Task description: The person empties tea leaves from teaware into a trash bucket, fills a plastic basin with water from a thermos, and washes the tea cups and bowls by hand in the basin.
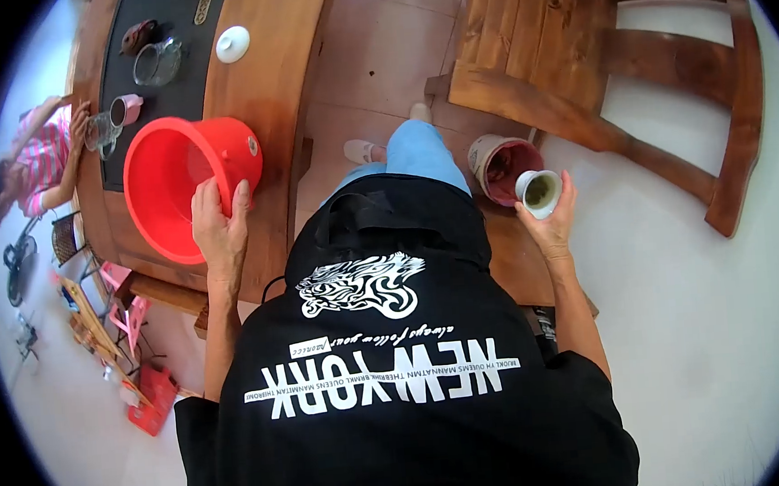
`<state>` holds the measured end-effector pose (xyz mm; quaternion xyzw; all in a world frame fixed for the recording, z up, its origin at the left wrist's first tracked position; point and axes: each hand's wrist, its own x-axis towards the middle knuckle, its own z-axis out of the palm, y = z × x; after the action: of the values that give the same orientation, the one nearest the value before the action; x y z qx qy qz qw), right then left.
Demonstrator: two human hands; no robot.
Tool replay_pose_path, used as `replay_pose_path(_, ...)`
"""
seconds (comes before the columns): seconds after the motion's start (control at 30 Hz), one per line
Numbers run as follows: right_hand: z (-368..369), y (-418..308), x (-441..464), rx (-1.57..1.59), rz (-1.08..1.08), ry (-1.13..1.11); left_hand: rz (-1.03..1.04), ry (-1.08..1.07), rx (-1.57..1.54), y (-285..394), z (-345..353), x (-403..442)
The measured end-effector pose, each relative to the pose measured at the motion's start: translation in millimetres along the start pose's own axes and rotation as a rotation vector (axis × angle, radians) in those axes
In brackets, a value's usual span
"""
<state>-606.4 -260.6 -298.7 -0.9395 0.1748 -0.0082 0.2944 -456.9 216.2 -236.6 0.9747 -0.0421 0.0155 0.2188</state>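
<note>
A person wearing a black T-shirt looks down at their own two hands. The left hand [218,221] has its thumb and fingers clamped on the near rim of a red bucket [169,191], whose wide mouth opens beyond and to the left of those fingers. The right hand [554,222] is curled around a small white cup [525,188], fingers and thumb gripping its sides; its mouth faces up toward the wearer, showing something greenish inside. Just beyond the right fingers stands a pail [484,157] with a reddish interior. A wooden chair [529,39] is farther ahead and to the right of them. Ahead of the left fingers, past the bucket, a wooden table [282,65] bears a black tray [190,99], a glass pitcher [157,64], a pink mug [126,110] and a white lid [232,44]. Far left of those fingers, another person [43,159] in a striped shirt is by the table.
</note>
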Motion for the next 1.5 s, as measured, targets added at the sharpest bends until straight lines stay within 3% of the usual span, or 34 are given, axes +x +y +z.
replay_pose_path(0.33, 28, 118, -46, -0.02, 0.355, 0.204, -0.207, -0.132, -0.037, 7, 0, -1)
replay_pose_path(0.6, 52, 176, -61, 0.212, 0.637, 0.436, -0.269, -0.126, 0.03, 10, 4, 0)
replay_pose_path(0.8, 49, 190, -67, 0.041, 0.743, 0.265, -0.267, -0.111, 0.066, 9, 6, 1)
replay_pose_path(1.1, 40, 224, -61, -0.158, 0.914, -0.308, -0.4, -0.14, 0.022, -2, 10, 0)
replay_pose_path(1.23, 41, 239, -66, -0.184, 0.913, -0.365, -0.342, -0.139, 0.132, -3, 9, 2)
replay_pose_path(1.5, 33, 250, -69, -0.224, 0.86, -0.362, -0.414, -0.128, 0.102, 0, 11, 3)
